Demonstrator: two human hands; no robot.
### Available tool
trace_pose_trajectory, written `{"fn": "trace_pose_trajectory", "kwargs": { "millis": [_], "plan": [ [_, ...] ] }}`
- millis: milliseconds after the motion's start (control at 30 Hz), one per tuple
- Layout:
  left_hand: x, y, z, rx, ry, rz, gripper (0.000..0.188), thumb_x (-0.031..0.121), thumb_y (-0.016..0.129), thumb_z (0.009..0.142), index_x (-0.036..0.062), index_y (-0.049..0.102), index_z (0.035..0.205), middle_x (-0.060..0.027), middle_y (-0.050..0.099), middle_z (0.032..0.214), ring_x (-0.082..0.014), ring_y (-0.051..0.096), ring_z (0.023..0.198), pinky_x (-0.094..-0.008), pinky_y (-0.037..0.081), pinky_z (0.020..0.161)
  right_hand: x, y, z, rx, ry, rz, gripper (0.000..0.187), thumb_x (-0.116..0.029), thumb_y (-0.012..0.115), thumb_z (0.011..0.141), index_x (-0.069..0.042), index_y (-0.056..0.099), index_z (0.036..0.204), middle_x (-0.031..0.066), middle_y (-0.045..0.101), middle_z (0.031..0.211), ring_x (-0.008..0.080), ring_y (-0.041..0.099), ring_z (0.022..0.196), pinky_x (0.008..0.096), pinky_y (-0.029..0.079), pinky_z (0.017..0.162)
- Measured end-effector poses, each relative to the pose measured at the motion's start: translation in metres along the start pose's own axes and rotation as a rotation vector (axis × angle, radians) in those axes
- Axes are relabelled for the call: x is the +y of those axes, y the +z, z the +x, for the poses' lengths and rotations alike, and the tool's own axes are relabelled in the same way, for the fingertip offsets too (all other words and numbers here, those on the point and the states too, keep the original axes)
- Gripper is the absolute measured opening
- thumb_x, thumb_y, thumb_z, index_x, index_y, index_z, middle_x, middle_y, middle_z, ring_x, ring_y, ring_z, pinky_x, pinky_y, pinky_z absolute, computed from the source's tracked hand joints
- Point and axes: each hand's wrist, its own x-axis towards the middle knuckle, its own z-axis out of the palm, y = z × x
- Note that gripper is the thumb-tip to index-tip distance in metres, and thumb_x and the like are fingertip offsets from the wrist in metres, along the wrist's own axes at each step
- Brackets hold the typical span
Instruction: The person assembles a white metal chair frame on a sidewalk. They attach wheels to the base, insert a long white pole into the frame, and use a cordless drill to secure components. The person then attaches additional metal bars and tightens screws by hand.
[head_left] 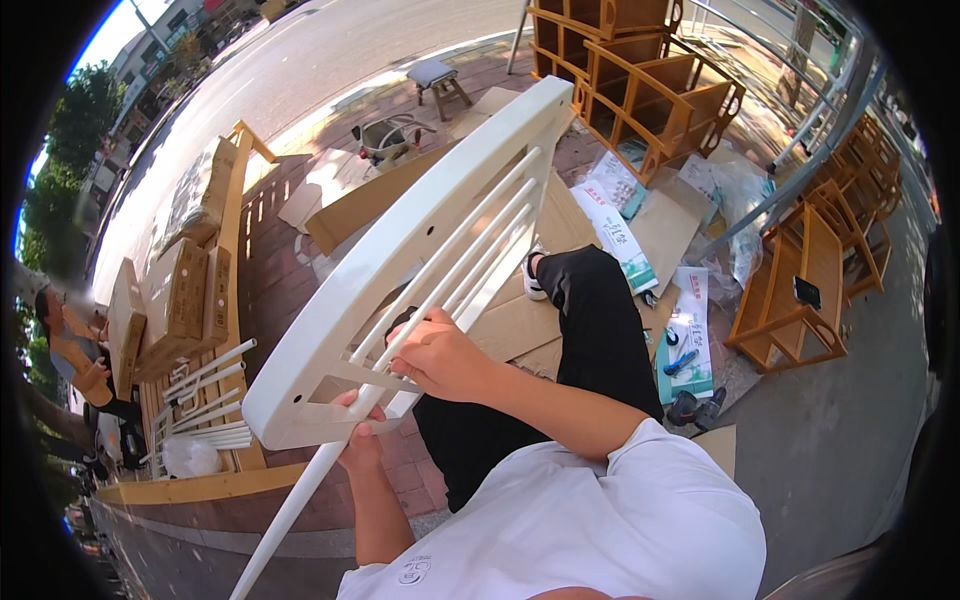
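A white slatted frame (400, 258) leans diagonally before me, with a broad side piece, small dark holes in it and several thin rods (468, 262). My right hand (435, 355) is closed round one of the rods near the frame's lower end. Just below it, my left hand (362, 425) wraps a long white tube (300, 500) where it meets the lower corner of the frame. The tube slants down to the lower edge of the view. Whether it is joined to the frame is hidden by my fingers.
Flat cartons (172, 300) and white tubes (215, 410) lie on a wooden bench at left, a person (75, 350) beyond. Orange-brown wooden racks (650, 90) stand far right; another (785, 290) holds a phone (806, 292). Printed bags (615, 240), cardboard (515, 320) and a power tool (697, 408) lie around.
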Motion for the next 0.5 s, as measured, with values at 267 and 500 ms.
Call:
{"fn": "trace_pose_trajectory", "kwargs": {
  "millis": [267, 500],
  "plan": [
    [-0.018, 0.001, 0.007, -0.124, 0.110, 0.165, 0.084, 0.065, 0.076, 0.078, -0.0019, 0.054, 0.123, -0.0062, 0.055, 0.086, -0.0166, 0.054, 0.077, -0.0284, 0.045, 0.067, -0.017, -0.202, -0.158, 0.236, 0.029, -0.361, 0.018, -0.009, 0.074, 0.087, -0.008, 0.070, 0.105, 0.0069, 0.069, 0.114, 0.0276, 0.065, 0.112, 0.0412, 0.052, 0.092],
    [-0.011, 0.028, 0.016, -0.054, 0.181, 0.278, 0.063, 0.047, 0.064, 0.092, -0.0093, 0.057, 0.121, -0.0192, 0.064, 0.107, -0.0309, 0.061, 0.105, -0.0463, 0.050, 0.096, -0.012, -0.316, -0.677, 1.208, 1.412, -1.180, 0.023, 0.001, 0.059, 0.091, 0.000, 0.060, 0.113, 0.0161, 0.068, 0.104, 0.0297, 0.067, 0.094, 0.0406, 0.054, 0.083]
  ]
}}
